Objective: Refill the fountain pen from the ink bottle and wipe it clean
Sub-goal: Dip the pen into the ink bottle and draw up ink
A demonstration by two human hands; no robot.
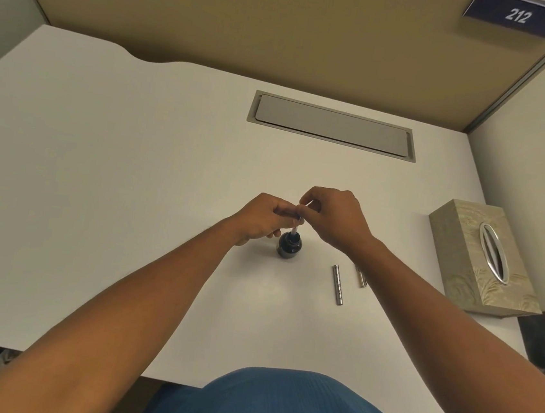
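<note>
A blue-clothed lap [280, 409] fills the bottom edge at six o'clock, closest to the viewer. Two bare forearms reach up from the lower corners and meet over the middle of a white desk [133, 175].

The left hand [263, 217] has its fingers curled inward, and its fingertips pinch the thin pen section [297, 220] partway up its length. The right hand [334, 216], just beside it at three o'clock, has its thumb and forefinger closed together on the top end of the same pen section. The fingertips of both hands nearly touch each other.

The pen section stands close to upright, with its lower end in the mouth of a small dark ink bottle [288, 246]. The bottle sits on the desk directly beneath the hands, at six o'clock from them.

At four o'clock from the bottle, a silver pen barrel [338, 284] lies flat on the desk. A second silver pen piece [360, 276] lies just beyond it, partly hidden under the right wrist.

At the desk's right edge, at three o'clock, stands a beige tissue box [467, 257] with an oval silver-rimmed opening. At twelve o'clock, a grey cable hatch [331, 125] is set into the desk. A dark sign [518, 15] reading 212 hangs at the upper right.
</note>
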